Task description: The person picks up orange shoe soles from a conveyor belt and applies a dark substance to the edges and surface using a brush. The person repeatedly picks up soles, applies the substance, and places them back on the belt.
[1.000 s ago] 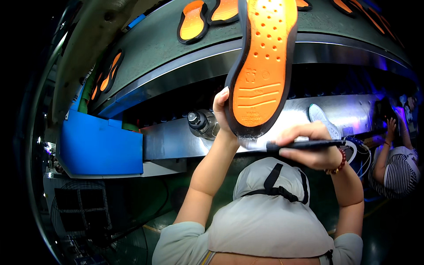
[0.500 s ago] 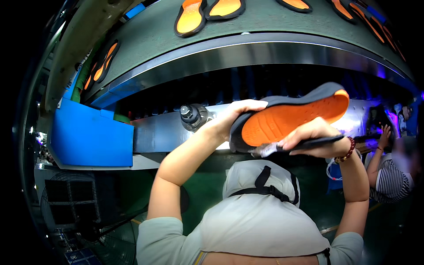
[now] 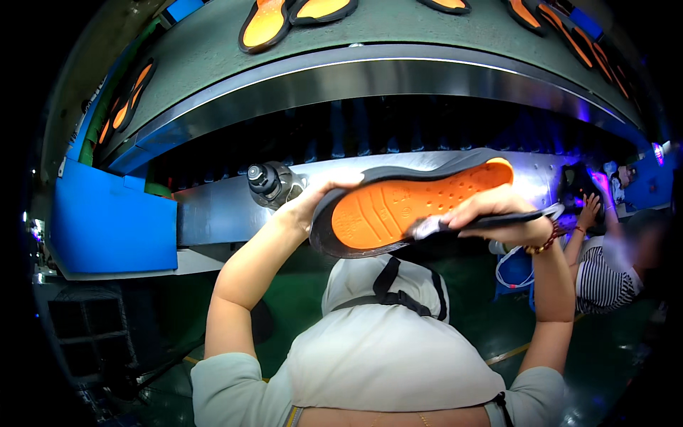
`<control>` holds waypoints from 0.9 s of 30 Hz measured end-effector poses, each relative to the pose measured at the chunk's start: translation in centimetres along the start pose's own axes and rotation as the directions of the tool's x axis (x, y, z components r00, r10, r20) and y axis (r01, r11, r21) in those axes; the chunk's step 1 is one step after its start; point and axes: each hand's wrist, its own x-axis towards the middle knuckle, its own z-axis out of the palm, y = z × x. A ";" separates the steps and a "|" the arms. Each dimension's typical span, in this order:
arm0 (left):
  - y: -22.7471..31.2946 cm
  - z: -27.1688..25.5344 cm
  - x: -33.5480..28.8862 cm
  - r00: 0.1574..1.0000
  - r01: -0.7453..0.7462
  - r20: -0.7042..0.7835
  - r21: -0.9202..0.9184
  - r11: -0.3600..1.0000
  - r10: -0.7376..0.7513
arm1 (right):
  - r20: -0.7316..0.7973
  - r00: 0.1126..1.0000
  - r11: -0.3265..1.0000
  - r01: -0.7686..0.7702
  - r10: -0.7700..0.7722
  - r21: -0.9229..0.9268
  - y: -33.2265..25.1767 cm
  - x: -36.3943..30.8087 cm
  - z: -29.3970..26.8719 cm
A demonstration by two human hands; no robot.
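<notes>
A shoe sole, orange inside with a black rim, is tilted in front of me above the metal ledge. My left hand grips its left end, thumb over the upper rim. In my right hand is a brush with a dark handle and pale bristles. The bristles touch or hover just over the orange face near its lower edge; I cannot tell which. Beside my left wrist a squat, see-through bottle with a dark top stands on the metal ledge.
Beyond the ledge runs a green conveyor belt with a metal side rail, carrying several orange-and-black soles. A blue panel closes off the left. At the right, a co-worker in a striped top reaches toward the ledge.
The whole view has shifted, so most things sit farther left. The sole has turned flatter toward me, and the brush has moved from its lower edge onto or over the orange face.
</notes>
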 end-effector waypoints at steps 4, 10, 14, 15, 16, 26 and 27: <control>0.2 -1.5 0.0 1.000 0.017 -0.027 0.024 1.000 -0.016 | 0.166 0.986 0.947 0.020 0.035 -0.320 -1.8 -1.1 0.7; 1.5 -5.6 1.1 0.981 -0.193 0.060 0.448 0.873 0.186 | -0.013 0.999 0.960 0.030 -0.035 -0.278 -0.9 -1.9 0.8; 2.3 -2.4 -1.4 0.997 -0.047 0.059 -0.138 0.989 0.056 | -0.058 0.983 0.948 0.150 -0.173 -0.282 -5.4 -1.6 1.6; 0.5 -6.1 0.7 0.916 -0.402 0.078 0.186 0.896 0.395 | -0.129 0.952 0.937 0.237 -0.277 -0.257 -6.1 -1.2 1.8; -0.4 -5.7 3.0 0.821 -0.419 0.377 -0.110 0.901 0.428 | -0.260 0.919 0.949 0.250 -0.295 -0.193 -6.1 -0.9 2.5; -4.9 1.4 7.4 0.832 -0.222 0.460 -0.234 0.946 0.310 | -0.746 0.666 0.998 0.040 0.005 0.043 3.3 2.1 3.3; -5.1 1.5 7.6 0.856 -0.239 0.396 -0.265 0.934 0.331 | -0.755 0.655 0.998 0.007 0.037 0.055 3.0 2.5 3.4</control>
